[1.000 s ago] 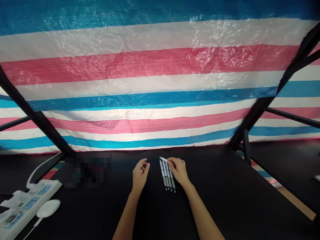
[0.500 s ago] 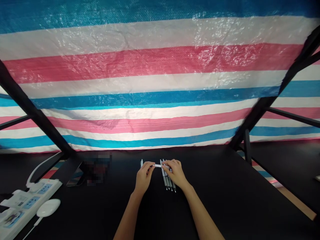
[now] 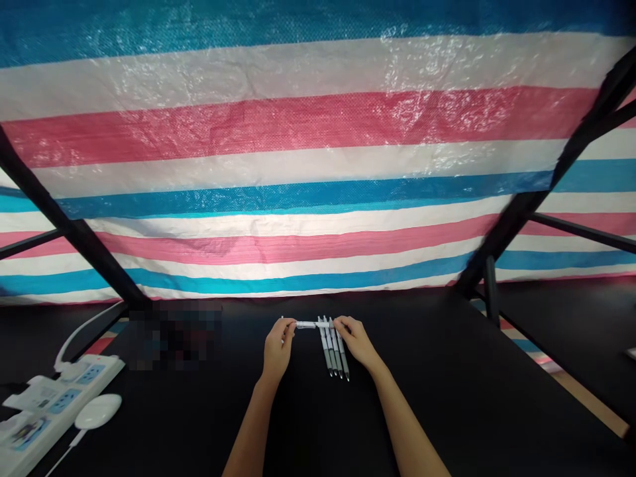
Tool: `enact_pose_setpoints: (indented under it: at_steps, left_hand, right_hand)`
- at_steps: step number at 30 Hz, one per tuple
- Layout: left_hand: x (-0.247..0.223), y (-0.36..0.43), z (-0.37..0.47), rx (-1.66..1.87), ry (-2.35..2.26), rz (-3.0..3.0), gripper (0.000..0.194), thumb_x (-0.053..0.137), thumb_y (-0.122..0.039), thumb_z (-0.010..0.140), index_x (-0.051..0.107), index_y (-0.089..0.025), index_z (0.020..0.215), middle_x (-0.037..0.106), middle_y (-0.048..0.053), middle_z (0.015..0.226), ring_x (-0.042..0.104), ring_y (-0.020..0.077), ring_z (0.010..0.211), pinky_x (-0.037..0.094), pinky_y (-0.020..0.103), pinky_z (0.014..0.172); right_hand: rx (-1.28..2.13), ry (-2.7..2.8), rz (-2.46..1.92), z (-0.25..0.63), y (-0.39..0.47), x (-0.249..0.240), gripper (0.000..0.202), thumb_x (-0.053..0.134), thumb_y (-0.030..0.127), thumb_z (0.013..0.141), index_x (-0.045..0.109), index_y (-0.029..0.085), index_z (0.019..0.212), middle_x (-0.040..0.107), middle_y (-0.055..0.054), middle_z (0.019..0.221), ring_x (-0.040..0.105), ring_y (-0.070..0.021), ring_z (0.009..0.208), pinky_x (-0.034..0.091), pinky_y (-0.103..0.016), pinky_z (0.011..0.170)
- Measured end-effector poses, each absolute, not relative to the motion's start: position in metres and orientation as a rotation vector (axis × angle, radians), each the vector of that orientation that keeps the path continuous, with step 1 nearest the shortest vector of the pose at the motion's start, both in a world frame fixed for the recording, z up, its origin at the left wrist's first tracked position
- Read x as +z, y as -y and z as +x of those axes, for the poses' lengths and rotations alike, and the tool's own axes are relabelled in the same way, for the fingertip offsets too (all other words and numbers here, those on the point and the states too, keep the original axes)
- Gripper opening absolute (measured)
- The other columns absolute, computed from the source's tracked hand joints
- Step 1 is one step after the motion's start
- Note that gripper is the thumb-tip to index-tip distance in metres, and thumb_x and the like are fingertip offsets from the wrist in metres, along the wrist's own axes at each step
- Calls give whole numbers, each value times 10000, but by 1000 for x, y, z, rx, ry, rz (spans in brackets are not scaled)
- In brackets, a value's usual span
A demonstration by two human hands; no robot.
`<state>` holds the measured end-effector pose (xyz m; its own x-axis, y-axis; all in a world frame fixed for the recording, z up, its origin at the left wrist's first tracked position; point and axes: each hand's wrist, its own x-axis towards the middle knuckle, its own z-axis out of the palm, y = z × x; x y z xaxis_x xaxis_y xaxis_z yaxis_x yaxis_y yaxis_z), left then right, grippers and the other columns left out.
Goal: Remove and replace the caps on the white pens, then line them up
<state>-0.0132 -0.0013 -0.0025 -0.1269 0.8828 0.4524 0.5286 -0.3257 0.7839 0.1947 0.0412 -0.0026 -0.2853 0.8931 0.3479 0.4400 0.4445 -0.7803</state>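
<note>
A white pen [image 3: 307, 324] is held level between my two hands. My left hand [image 3: 278, 344] is closed, with thumb and fingertips pinching its left end. At the other end, the fingertips of my right hand [image 3: 354, 339] are closed on the pen. Several white and grey pens [image 3: 334, 351] lie side by side on the black table below, slightly slanted, with their tips toward me. The held pen crosses in front of their upper ends. Just behind my left hand, a small light tip shows; the rest of it is hidden.
On the left of the black table [image 3: 193, 411] lies a white power strip [image 3: 59, 404] with plugs and a cable. A rounded white object [image 3: 98, 411] with a cord is beside it. A striped tarp [image 3: 308, 252] hangs behind, between dark frame bars [image 3: 497, 232].
My hands have moved apart, my left one slightly left, so more of the held pen shows. The pens below are less covered by my right hand.
</note>
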Motion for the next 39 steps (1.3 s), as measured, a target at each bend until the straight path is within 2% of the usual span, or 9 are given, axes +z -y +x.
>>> enact_pose_setpoints:
  at_steps: [4, 10, 21, 28, 31, 34, 36, 39]
  left_hand:
    - [-2, 2, -11, 1415, -1593, 1912, 284, 326, -352, 910, 521, -198, 772, 492, 11, 740, 533, 128, 637, 431, 239, 601]
    - [1, 1, -10, 1423, -1602, 1866, 356, 280, -351, 920, 384, -201, 615, 394, -22, 627, 433, 116, 567, 355, 232, 563]
    - [-1, -1, -8, 1506, -1667, 1653, 408, 313, -494, 882, 319, -208, 590, 313, -48, 560, 352, 102, 513, 300, 230, 503]
    - [-4, -2, -7, 1491, -1609, 1560, 433, 350, -535, 858, 322, -204, 580, 311, -55, 544, 357, 93, 505, 321, 221, 497]
    - [-3, 2, -6, 1474, -1617, 1616, 390, 304, -471, 896, 385, -199, 628, 345, -49, 563, 393, 98, 511, 336, 222, 514]
    - [0, 7, -6, 1318, -1664, 1816, 308, 279, -402, 918, 505, -202, 855, 435, -37, 612, 473, 123, 540, 368, 242, 560]
    - [2, 9, -6, 1209, -1685, 1919, 283, 279, -375, 922, 507, -214, 974, 488, -26, 648, 514, 140, 560, 389, 257, 579]
    - [3, 10, -7, 1182, -1685, 1988, 273, 278, -345, 925, 498, -212, 1016, 566, 10, 773, 565, 149, 633, 427, 273, 623]
  right_hand:
    - [779, 1890, -1102, 196, -43, -5, 400, 365, 414, 902, 506, 193, 599, 488, 10, 592, 472, -152, 606, 337, -250, 571]
    - [729, 1932, -1081, 193, -40, -2, 404, 365, 417, 904, 544, 188, 623, 510, 4, 598, 482, -155, 614, 345, -257, 602]
    - [502, 2004, -1111, 186, -34, 3, 406, 319, 393, 944, 638, 202, 783, 605, -34, 699, 503, -184, 698, 348, -309, 686]
    - [395, 2029, -1120, 186, -29, 9, 385, 317, 376, 948, 644, 205, 837, 590, -42, 715, 495, -192, 726, 334, -325, 709]
    - [445, 1986, -1133, 189, -31, 9, 399, 319, 385, 944, 634, 204, 780, 604, -34, 712, 504, -187, 716, 345, -328, 726]
    - [586, 1929, -1105, 193, -36, 6, 430, 331, 411, 933, 593, 200, 664, 561, -7, 617, 487, -166, 633, 367, -314, 711]
    - [682, 1892, -1088, 196, -39, 4, 442, 347, 436, 917, 565, 199, 615, 514, 3, 573, 470, -163, 610, 373, -289, 654]
    - [828, 1847, -1058, 199, -41, 1, 439, 372, 466, 893, 542, 189, 598, 478, 9, 577, 457, -155, 604, 357, -260, 585]
